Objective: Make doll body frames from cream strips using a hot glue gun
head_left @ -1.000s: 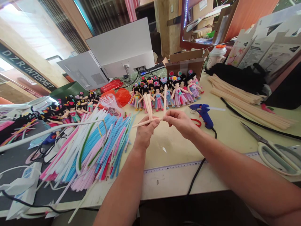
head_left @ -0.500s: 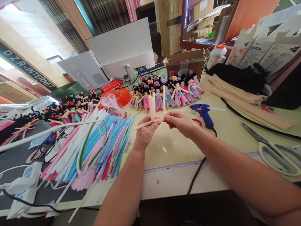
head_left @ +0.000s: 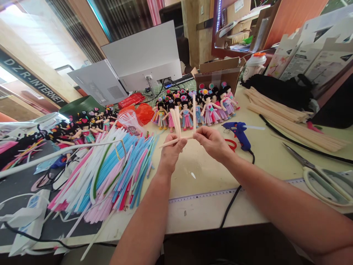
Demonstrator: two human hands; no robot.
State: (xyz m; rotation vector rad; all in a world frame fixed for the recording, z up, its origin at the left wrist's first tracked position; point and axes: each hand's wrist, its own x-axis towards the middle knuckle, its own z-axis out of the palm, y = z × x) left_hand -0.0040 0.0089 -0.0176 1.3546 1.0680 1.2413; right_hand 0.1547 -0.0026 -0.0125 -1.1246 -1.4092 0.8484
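Note:
Cream pipe cleaners (head_left: pixel 177 123) stand up from the fingers of my left hand (head_left: pixel 170 156), which is closed on them. One cream end juts out to the left of that hand. A thin stretch of pipe cleaner runs between the two hands. My right hand (head_left: pixel 213 144) pinches it where another length (head_left: pixel 194 114) points straight up. Behind the hands stands a crowd of small pipe-cleaner dolls (head_left: pixel 186 114) in pastel dresses. The fingertips partly hide how the stems join.
On the left lies a big heap of coloured pipe cleaners (head_left: pixel 110 165). A blue glue gun (head_left: pixel 240 134), scissors (head_left: pixel 322 176) and a bundle of cream pipe cleaners (head_left: pixel 298 127) lie to the right. A ruler (head_left: pixel 204 195) runs along the front edge. Monitors (head_left: pixel 146 55) stand behind.
My right hand has moved slightly right and up, widening the gap between the hands. The upright cream stems in my left hand now lean left and spread a little.

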